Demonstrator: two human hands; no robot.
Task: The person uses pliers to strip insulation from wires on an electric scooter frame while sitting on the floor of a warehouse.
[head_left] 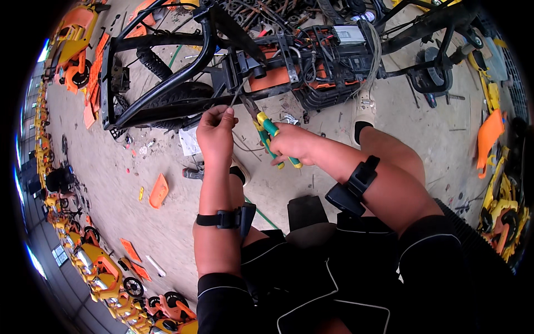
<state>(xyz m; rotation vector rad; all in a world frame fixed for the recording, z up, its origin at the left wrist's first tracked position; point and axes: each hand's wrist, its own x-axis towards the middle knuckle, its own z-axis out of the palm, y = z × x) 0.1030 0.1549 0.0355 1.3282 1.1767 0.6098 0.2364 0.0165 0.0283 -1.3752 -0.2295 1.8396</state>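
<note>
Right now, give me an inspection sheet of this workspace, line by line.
Surface: dusty concrete floor, scattered with small debris.
Job's things: pliers with green and yellow handles, jaws at a thin wire; black vehicle frame lying on the floor.
Clutter: orange plastic shard, paper scrap, small bits.
Hands: left hand pinches the wire; right hand grips the pliers.
Cables: tangled wiring in the frame's open bay.
Surroundings: orange and yellow body parts along the edges.

Black frame [167,83] and wiring bundle [328,55] block 12 o'clock of both hands; bare concrete floor [167,161] open at 9 o'clock; knees close 6 o'clock.
</note>
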